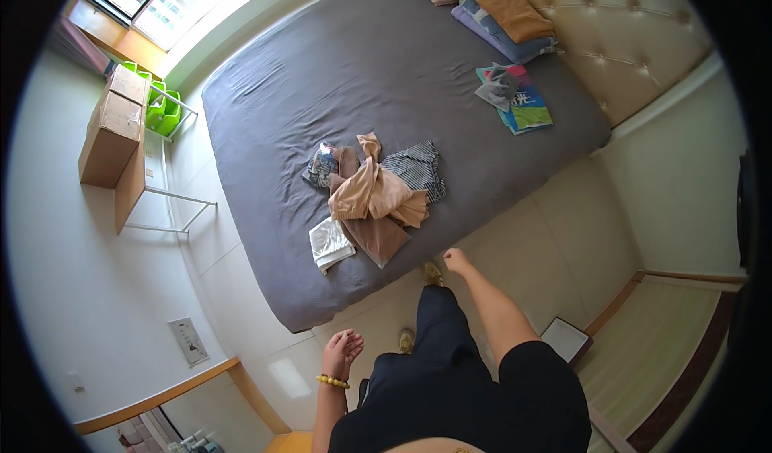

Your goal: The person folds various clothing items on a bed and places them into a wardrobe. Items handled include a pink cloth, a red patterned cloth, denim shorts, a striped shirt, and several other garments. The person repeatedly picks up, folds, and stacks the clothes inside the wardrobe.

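My left hand (343, 350), with a yellow bead bracelet (332, 381) at its wrist, hangs over the floor short of the bed's near edge. Its fingers are curled in and nothing shows in them. My right hand (456, 261) is closed, low beside the bed edge, and I see nothing in it. Nearest to both hands on the grey bed (322, 107) lies a heap of clothes: a tan garment (371, 193) on top, a brown one (378, 240) under it, a striped one (418, 169) to the right. A folded white cloth (330, 241) lies at the heap's near left.
Colourful plastic packets (527, 109) and folded blankets (515, 20) lie at the bed's far right, by the padded headboard (619, 43). Cardboard boxes (112, 139) rest on a white-legged desk (130, 184) to the left, with green bins (166, 115) beyond. My shoes (433, 274) stand on the tiles.
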{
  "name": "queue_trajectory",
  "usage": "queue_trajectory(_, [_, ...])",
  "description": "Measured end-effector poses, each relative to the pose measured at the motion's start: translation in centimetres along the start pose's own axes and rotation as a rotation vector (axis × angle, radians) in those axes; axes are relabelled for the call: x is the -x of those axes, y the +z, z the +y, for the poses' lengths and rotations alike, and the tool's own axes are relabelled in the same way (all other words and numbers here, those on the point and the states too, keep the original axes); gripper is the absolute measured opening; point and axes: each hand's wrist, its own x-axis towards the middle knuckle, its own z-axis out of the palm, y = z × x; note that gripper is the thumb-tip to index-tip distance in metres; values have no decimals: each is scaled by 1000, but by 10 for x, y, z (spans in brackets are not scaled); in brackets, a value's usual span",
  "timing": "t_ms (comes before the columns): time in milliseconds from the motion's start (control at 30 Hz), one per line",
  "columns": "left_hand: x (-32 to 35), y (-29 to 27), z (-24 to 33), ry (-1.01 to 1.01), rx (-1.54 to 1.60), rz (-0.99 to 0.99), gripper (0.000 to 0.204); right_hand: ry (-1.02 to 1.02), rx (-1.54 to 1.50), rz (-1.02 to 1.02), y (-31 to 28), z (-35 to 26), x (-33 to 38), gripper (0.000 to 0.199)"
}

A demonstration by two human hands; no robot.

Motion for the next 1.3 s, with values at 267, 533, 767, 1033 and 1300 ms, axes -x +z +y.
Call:
queue_trajectory(267, [-16, 47, 25, -51, -11, 217, 25, 374, 62, 28, -51, -69, -156, 25])
queue_trajectory(533, [-10, 60, 4, -96, 64, 430, 25, 409, 65, -27, -73, -133, -197, 38])
queue_trajectory(767, [-34, 61, 17, -160, 21, 329, 27, 33, -1858, -44, -57, -94, -288, 32])
queue_trajectory(1033, [-92, 116, 64, -100, 116, -39, 39, -561, -1311, -1051, -136, -271, -21, 53])
queue_trajectory(1300, [-170, 165, 151, -218, 191, -507, 34, -582, -949, -1462, -137, -274, 106, 38])
